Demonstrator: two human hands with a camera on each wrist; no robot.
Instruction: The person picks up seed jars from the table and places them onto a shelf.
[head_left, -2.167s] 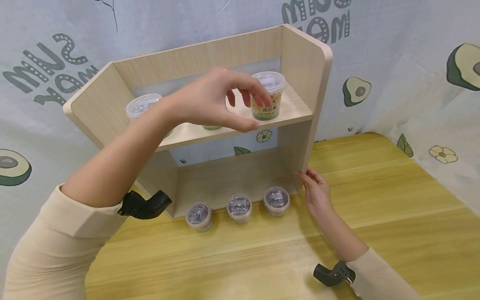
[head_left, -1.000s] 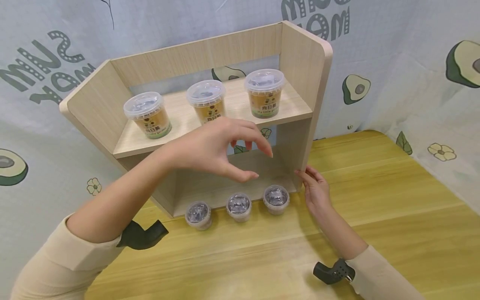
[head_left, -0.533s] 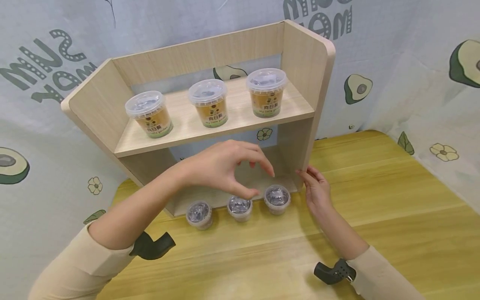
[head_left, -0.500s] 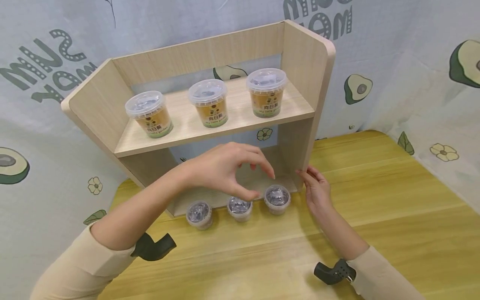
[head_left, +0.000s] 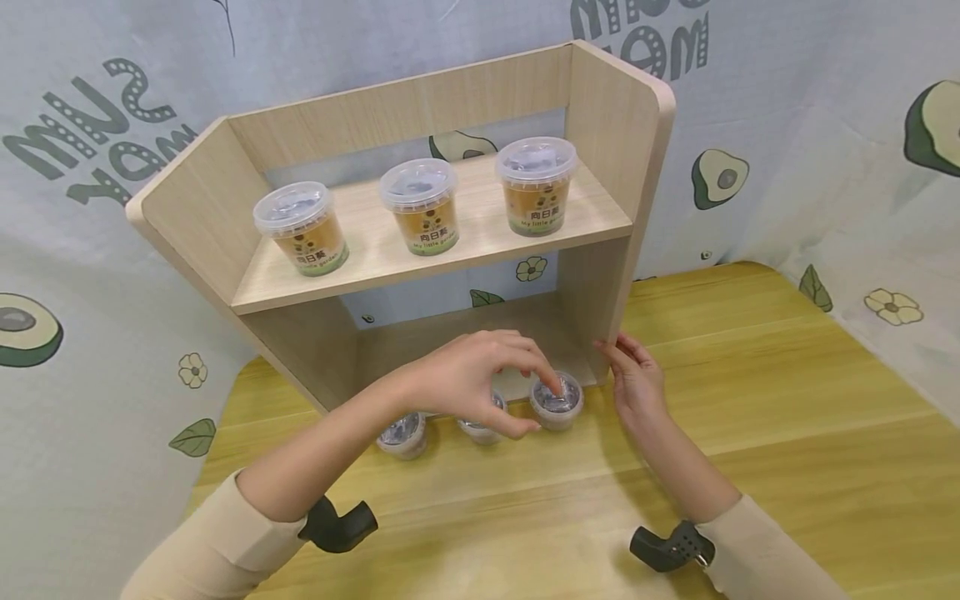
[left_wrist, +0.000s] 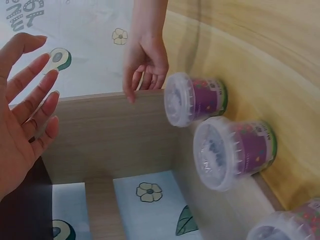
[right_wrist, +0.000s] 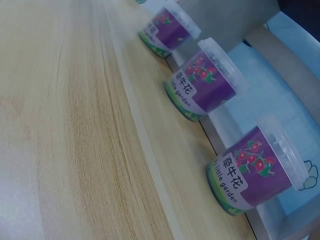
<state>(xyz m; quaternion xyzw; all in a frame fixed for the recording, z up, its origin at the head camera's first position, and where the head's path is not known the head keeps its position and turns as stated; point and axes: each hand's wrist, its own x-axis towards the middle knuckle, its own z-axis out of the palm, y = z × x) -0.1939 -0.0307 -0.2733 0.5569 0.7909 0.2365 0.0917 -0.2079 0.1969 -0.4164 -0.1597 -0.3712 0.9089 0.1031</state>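
My left hand (head_left: 480, 377) hovers with thumb and fingers apart over the rightmost of three lidded plastic cups, its index fingertip overlapping that cup's lid (head_left: 558, 398). In the right wrist view these cups show purple labels; the nearest purple cup (right_wrist: 255, 170) stands upright on the table. The left hand and forearm partly cover the middle cup (head_left: 480, 429) and left cup (head_left: 403, 435). My right hand (head_left: 637, 379) grips the front edge of the right side panel of the wooden shelf (head_left: 611, 292), thumb on the inner side and fingers outside.
Three clear-lidded cups with orange labels, among them the right orange cup (head_left: 536, 187), stand in a row on the upper board. The lower compartment (head_left: 457, 333) lies behind the purple cups. A patterned cloth (head_left: 750, 108) hangs behind the yellow wooden table (head_left: 750, 400).
My left hand has withdrawn from the right orange cup on the upper board and come down to the rightmost purple cup. The right hand has stayed at the side panel.
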